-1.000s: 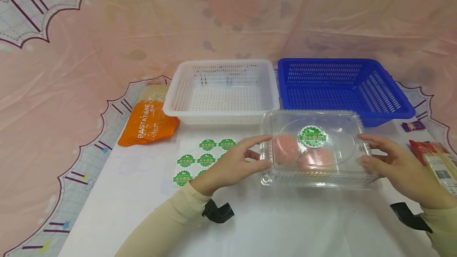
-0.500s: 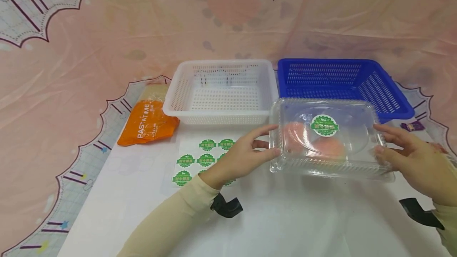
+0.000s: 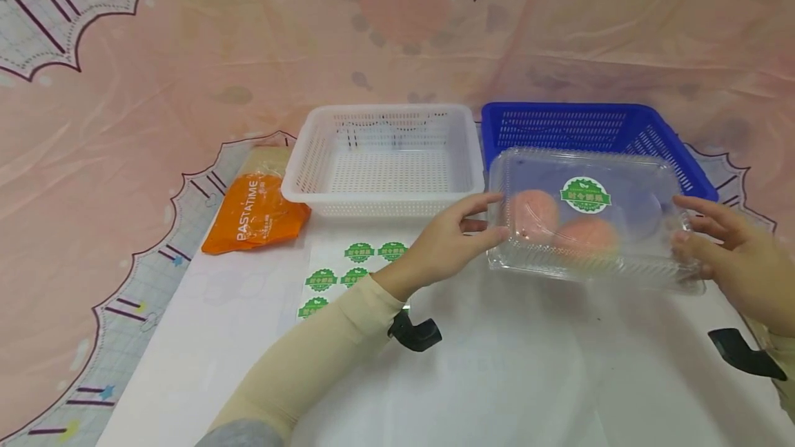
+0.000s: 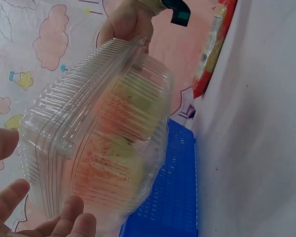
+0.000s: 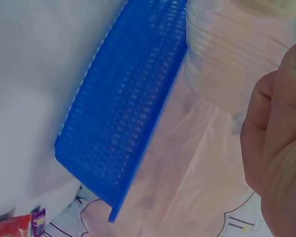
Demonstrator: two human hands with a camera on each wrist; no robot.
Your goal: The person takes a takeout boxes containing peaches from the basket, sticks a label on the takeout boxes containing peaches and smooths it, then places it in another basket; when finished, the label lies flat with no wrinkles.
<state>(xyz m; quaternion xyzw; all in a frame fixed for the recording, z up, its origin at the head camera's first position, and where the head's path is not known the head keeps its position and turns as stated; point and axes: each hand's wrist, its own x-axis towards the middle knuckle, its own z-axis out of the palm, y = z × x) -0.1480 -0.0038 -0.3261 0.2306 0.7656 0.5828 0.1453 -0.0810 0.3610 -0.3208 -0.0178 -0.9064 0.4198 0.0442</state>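
My left hand (image 3: 437, 250) and right hand (image 3: 739, 261) grip a clear plastic clamshell container (image 3: 642, 254) by its two short ends, fingers and thumb pinching the edges. It is raised off the table and tilted, overlapping the near side of the blue basket (image 3: 559, 123) in the head view. A round green-and-white sticker (image 3: 586, 195) is on the lid. Inside lie two round fruits, reddish and yellow-green, one of them a fruit (image 4: 108, 163) seen close through the ribbed wall in the left wrist view. The right wrist view shows my right fingers partly hidden behind the hand.
Left of the blue basket stands a white basket (image 3: 381, 196), with an orange pasta bag (image 3: 261, 212) beside it. A sheet of green stickers (image 3: 329, 261) lies under my left forearm. A red packet (image 5: 10, 227) and a small purple wrapper (image 5: 38, 222) lie on the right.
Both hands have carried the container up, away from me and to the right, from in front of the baskets until it covers much of the blue basket.
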